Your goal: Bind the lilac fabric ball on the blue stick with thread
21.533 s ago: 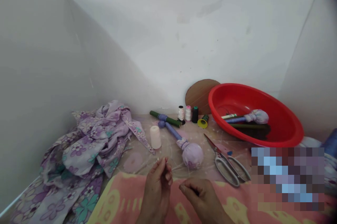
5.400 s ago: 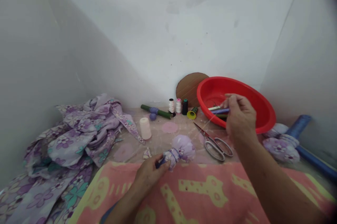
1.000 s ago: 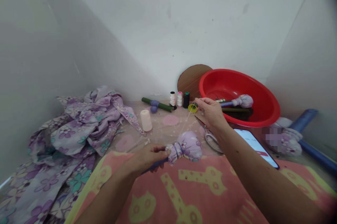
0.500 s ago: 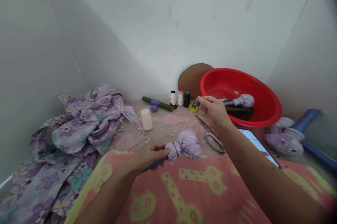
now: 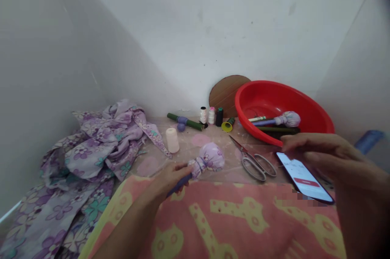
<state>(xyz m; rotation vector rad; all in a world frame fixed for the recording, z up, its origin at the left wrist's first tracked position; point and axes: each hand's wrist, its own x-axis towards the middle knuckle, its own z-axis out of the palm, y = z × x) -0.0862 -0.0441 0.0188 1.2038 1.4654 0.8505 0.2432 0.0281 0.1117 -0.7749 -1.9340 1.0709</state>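
Note:
A stick with a round head wrapped in purple floral cloth (image 5: 212,156) is tied at its neck with blue cord. My left hand (image 5: 176,175) is wrapped around its blue handle, just below the cloth. Over at the right, my right hand (image 5: 332,155) is raised above a lit phone (image 5: 304,180), its fingers bent and close together. Whether anything thin lies between those fingertips is too blurred to tell. Scissors (image 5: 255,165) lie partly open between the two hands.
Crumpled floral cloth (image 5: 91,149) covers the left side. Behind stand a white cone (image 5: 172,140), small thread spools (image 5: 211,116) and a green stick (image 5: 193,123). A red basin (image 5: 317,115) at the back right holds another cloth-headed stick (image 5: 289,119). A pink-yellow towel (image 5: 231,210) lies in front.
My right hand has moved far right from above the scissors to over the phone, uncovering the scissors' handles. The held cloth head has shifted slightly left and up; the thread line no longer shows.

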